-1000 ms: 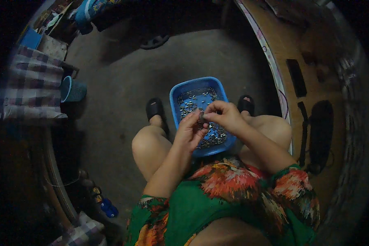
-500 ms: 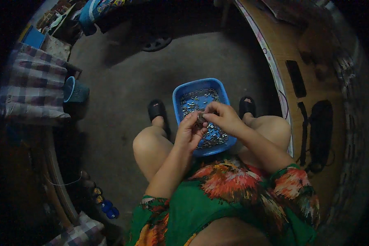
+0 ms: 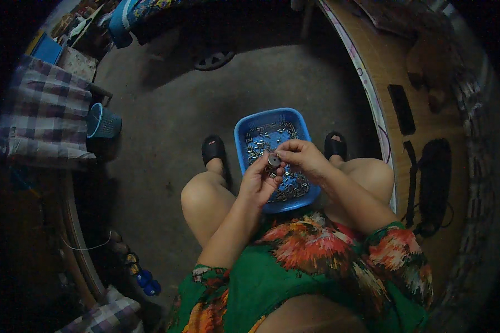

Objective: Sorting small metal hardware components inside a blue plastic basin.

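A blue plastic basin (image 3: 237, 145) stands on the floor between my feet, with many small shiny metal pins (image 3: 256, 145) scattered over its bottom. Over it, my left hand (image 3: 258, 180) is closed around a small round metal part (image 3: 274, 161), whose flat face with a dark centre shows between thumb and fingers. Close on the right, my right hand (image 3: 304, 160) has thumb and forefinger pinched at the edge of that part. Whatever those fingertips may hold is too small to make out.
Black slippers (image 3: 213, 150) are on my feet either side of the basin. To the left are a checked cloth (image 3: 50, 111) and a blue-green basket (image 3: 104, 122). A wooden surface at right bears a dark remote-like object (image 3: 401, 109) and a black bag-like thing (image 3: 436, 183).
My right fingers have drawn back slightly from the round metal part, so more of its face shows. My left hand still holds it over the basin.
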{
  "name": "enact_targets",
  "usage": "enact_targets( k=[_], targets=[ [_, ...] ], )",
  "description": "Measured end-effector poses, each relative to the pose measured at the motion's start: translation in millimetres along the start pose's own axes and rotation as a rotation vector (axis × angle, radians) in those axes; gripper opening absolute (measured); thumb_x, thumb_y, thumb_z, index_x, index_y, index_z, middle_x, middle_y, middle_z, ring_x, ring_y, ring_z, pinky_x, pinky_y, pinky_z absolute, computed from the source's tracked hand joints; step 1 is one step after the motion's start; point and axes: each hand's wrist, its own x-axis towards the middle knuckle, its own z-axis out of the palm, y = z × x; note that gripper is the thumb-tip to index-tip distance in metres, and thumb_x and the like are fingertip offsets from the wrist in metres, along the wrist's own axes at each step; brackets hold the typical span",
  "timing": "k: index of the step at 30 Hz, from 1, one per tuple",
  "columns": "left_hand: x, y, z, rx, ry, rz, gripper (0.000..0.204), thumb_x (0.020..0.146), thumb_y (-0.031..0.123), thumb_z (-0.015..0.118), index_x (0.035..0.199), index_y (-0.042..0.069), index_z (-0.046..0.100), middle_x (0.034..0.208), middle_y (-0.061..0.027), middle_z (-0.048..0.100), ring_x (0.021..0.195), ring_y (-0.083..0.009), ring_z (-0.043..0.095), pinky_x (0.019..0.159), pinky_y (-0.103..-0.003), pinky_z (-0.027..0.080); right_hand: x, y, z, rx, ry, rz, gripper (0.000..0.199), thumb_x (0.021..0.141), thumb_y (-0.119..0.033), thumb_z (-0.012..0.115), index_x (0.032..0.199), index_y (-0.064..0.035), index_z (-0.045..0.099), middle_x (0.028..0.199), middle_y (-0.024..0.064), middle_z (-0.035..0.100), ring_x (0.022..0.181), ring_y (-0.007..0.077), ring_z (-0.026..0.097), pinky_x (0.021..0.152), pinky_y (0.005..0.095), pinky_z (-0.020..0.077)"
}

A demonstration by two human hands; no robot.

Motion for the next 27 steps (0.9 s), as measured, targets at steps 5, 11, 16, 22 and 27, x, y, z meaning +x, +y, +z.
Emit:
enact_targets(
  k=[5, 11, 16, 22, 27],
  targets=[
    [3.4, -2.4, -5.6, -0.046, -0.041, -0.03, 0.028, 0.086, 0.029, 0.046, 0.095, 0.003, 0.052, 0.078, -0.0083, 0.055, 0.064, -0.0146, 0.051, 0.051, -0.021, 0.042, 0.0, 0.2, -0.1, -0.067, -0.053, -0.058, 0.015, 0.078, -0.017, 0.059, 0.087, -0.0054, 0.059, 0.073, -0.0004, 0.057, 0.06, 0.0058, 0.052, 0.051, 0.0173, 0.0379],
    [4.6, -1.6, -7.7, -0.068, -0.052, -0.041, 0.027, 0.087, 0.028, 0.045, 0.093, 0.003, 0.052, 0.077, -0.0085, 0.054, 0.063, -0.0151, 0.05, 0.051, -0.021, 0.042, -2.6, -3.6, 2.6, -0.034, -0.099, 0.003, 0.014, 0.079, -0.017, 0.057, 0.088, -0.006, 0.057, 0.079, 0.0004, 0.057, 0.067, 0.0073, 0.052, 0.06, 0.0189, 0.0416],
    [2.7, 1.1, -6.5, -0.059, -0.059, -0.038, 0.026, 0.087, 0.029, 0.045, 0.092, 0.004, 0.051, 0.078, -0.0085, 0.054, 0.063, -0.0152, 0.05, 0.05, -0.021, 0.041, -2.4, -5.5, 3.8, -0.041, -0.121, -0.035, 0.014, 0.08, -0.016, 0.057, 0.089, -0.0059, 0.055, 0.077, 0.0004, 0.055, 0.067, 0.0076, 0.052, 0.062, 0.0196, 0.0424],
    [1.9, 2.9, -5.8, -0.055, -0.045, -0.018, 0.026, 0.086, 0.028, 0.046, 0.091, 0.003, 0.051, 0.078, -0.0079, 0.054, 0.063, -0.0152, 0.05, 0.05, -0.021, 0.04, 0.3, 0.1, 4.6, -0.205, -0.102, -0.254, 0.013, 0.081, -0.015, 0.054, 0.088, -0.0034, 0.053, 0.079, 0.0025, 0.053, 0.069, 0.0098, 0.052, 0.065, 0.0228, 0.0429],
    [1.6, 3.0, -4.0, -0.016, -0.015, 0.028, 0.023, 0.085, 0.028, 0.049, 0.088, 0.005, 0.052, 0.074, -0.0062, 0.055, 0.062, -0.0143, 0.051, 0.05, -0.022, 0.041, -4.4, -2.1, 11.0, -0.696, 0.104, -0.579, 0.011, 0.079, -0.01, 0.052, 0.082, -0.0004, 0.054, 0.079, 0.0059, 0.052, 0.074, 0.0152, 0.052, 0.067, 0.0262, 0.0419]
  ],
)
